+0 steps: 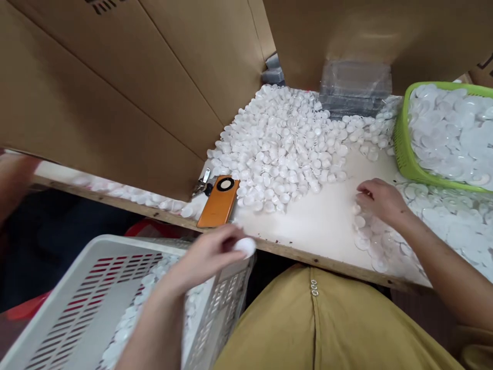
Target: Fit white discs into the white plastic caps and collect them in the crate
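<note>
My left hand is closed, pinching a small white round plastic piece between thumb and fingers. It hovers at the table's front edge, over the rim of a white slotted basket that holds similar pieces. On the right, my right hand is low over the white tabletop, beside loose transparent and white discs. Its fingers are curled together, and what is between them is hidden. A large heap of small white cup-shaped pieces lies on the table between and beyond my hands.
An orange phone and keys lie by the front edge. A green basket full of white pieces stands right. Cardboard walls rise left and behind. Plastic-wrapped grey blocks sit at back. Another person's arm shows far left.
</note>
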{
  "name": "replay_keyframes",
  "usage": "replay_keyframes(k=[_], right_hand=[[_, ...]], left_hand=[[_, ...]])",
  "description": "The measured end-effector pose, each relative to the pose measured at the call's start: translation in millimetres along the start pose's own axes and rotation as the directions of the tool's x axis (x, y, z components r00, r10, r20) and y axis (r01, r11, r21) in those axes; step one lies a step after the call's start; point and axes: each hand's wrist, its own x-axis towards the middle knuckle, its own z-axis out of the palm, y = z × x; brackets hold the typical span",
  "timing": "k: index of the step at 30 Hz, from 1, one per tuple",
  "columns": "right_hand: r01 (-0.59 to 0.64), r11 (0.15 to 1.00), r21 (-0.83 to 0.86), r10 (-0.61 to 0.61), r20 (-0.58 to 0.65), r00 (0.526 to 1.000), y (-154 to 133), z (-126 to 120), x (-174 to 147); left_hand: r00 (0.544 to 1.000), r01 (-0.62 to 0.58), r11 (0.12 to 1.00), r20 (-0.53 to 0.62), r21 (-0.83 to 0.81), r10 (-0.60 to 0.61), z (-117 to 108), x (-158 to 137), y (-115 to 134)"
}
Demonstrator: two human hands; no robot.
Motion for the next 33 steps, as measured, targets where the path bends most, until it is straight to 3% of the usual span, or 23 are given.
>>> replay_keyframes(k=[2, 4, 6, 7, 9, 11, 13, 16, 18, 20, 22, 24, 28, 30, 33], right_hand=[[0.063, 0.992, -0.11, -0.063, 0.001, 0.998, 29.7, 2.8, -2.6], [0.154, 0.975, -0.16, -0.151, 0.029, 0.988, 49.1, 10.8, -5.4], [0.226, 0.956, -0.188, -0.221, 0.043, 0.974, 56.7, 19.3, -7.1], [0.247, 0.947, -0.206, -0.243, 0.045, 0.969, 56.9, 22.5, -7.3], [0.271, 0.927, -0.26, -0.266, 0.052, 0.962, 52.8, 25.7, -6.8], [0.276, 0.904, -0.327, -0.266, 0.075, 0.961, 45.8, 24.9, -5.9], [0.264, 0.88, -0.396, -0.241, 0.107, 0.965, 37.8, 21.8, -5.8], [0.165, 0.865, -0.474, -0.133, 0.101, 0.986, 27.5, 17.2, -6.6], [0.066, 0.88, -0.47, -0.054, 0.039, 0.998, 24.6, 16.3, -6.8], [0.002, 0.914, -0.405, -0.014, -0.027, 1.0, 26.4, 16.1, -6.0], [-0.003, 0.957, -0.292, -0.023, -0.085, 0.996, 31.6, 14.2, -4.9], [0.006, 0.988, -0.152, -0.031, -0.164, 0.986, 36.2, 9.2, -4.5], [-0.016, 0.974, 0.227, 0.075, -0.255, 0.964, 29.4, -3.8, -7.6], [-0.05, 0.887, 0.459, 0.131, -0.145, 0.981, 15.8, -4.3, -10.6], [-0.2, 0.678, 0.707, 0.11, 0.171, 0.979, -12.1, 7.5, -15.8]], left_hand=[[0.976, 0.218, 0.963, -0.017, 0.157, -0.218, -28.9, -51.3, -47.6], [0.894, 0.446, 0.846, -0.1, 0.292, -0.437, -44.0, -91.9, -88.2], [0.832, 0.555, 0.766, -0.209, 0.324, -0.514, -43.8, -111.2, -108.1], [0.829, 0.558, 0.77, -0.263, 0.311, -0.494, -38.9, -110.6, -108.1], [0.862, 0.461, 0.839, -0.371, 0.289, -0.346, -21.9, -89.0, -89.0], [0.88, 0.277, 0.903, -0.465, 0.328, -0.101, 0.5, -46.2, -51.8], [0.844, 0.056, 0.9, -0.502, 0.432, 0.189, 23.7, 7.7, -7.7], [0.764, -0.213, 0.76, -0.38, 0.615, 0.521, 53.0, 87.9, 50.3], [0.736, -0.32, 0.627, -0.23, 0.71, 0.636, 65.8, 131.3, 76.1], [0.728, -0.397, 0.514, -0.081, 0.761, 0.681, 72.3, 163.0, 91.0], [0.724, -0.448, 0.461, 0.008, 0.766, 0.69, 73.0, 181.2, 97.5], [0.718, -0.471, 0.495, -0.008, 0.73, 0.696, 70.6, 185.8, 98.1], [0.714, -0.549, 0.677, -0.147, 0.49, 0.685, 74.7, 163.8, 89.7], [0.754, -0.557, 0.75, -0.161, 0.356, 0.637, 86.5, 147.1, 82.8], [0.831, -0.498, 0.831, -0.137, 0.247, 0.539, 107.8, 128.7, 72.1]])
